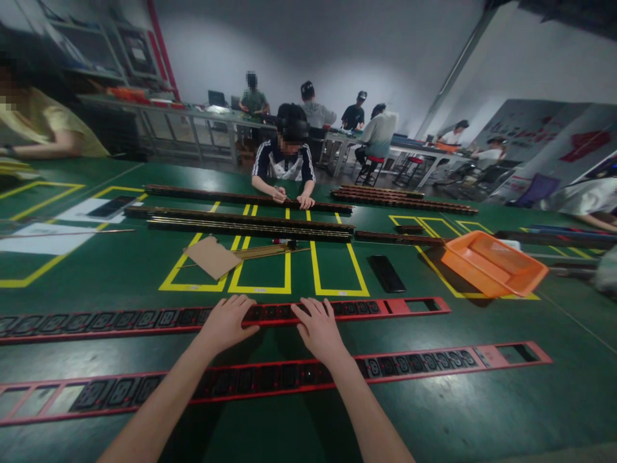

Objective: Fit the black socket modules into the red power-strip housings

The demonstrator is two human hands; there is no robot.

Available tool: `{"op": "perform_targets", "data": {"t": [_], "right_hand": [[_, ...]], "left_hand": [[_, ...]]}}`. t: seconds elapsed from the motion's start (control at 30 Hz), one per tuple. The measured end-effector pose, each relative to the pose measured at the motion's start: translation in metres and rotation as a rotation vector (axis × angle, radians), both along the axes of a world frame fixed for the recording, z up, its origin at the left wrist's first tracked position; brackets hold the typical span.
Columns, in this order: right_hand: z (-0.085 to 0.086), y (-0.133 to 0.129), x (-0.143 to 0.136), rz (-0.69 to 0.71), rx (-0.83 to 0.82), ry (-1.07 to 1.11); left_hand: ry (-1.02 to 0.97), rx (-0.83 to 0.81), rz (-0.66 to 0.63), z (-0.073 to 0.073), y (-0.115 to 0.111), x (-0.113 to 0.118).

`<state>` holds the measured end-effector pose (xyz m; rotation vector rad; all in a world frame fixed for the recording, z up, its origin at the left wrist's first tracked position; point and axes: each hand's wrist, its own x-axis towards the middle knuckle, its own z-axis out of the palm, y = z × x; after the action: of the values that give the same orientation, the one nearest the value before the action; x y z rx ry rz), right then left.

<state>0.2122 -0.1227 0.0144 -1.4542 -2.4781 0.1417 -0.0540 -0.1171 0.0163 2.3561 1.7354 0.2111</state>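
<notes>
A long red power strip (359, 308) with a row of black sockets lies crosswise before me on the green table. My left hand (231, 323) spans it near the middle, fingers over the far edge and thumb at the near edge. A short way to the right, my right hand (319, 329) holds the same strip, its fingers slightly apart and its thumb on the near side. Nearer to me lies a second red socket strip (414, 364), crossing beneath both forearms. Its left end has open rectangular slots, and my arms cover parts of it.
Beyond the hands lie a brown cardboard piece (211, 257), a black phone (387, 273) and an orange bin (496, 263). Long dark rails (250, 226) stretch across the table. Opposite, a person (284, 161) works on another rail. Yellow tape outlines (260, 290) mark the tabletop.
</notes>
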Motion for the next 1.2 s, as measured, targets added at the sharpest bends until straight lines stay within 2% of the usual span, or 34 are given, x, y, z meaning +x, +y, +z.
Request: {"op": "perform_targets", "data": {"t": [1.03, 1.2], "right_hand": [[0.000, 0.001, 0.001, 0.004, -0.033, -0.064], [-0.001, -0.003, -0.011, -0.022, -0.077, -0.100]], "left_hand": [[0.010, 0.058, -0.024, -0.004, 0.000, -0.002], [0.005, 0.058, -0.029, -0.006, 0.000, -0.002]]}}
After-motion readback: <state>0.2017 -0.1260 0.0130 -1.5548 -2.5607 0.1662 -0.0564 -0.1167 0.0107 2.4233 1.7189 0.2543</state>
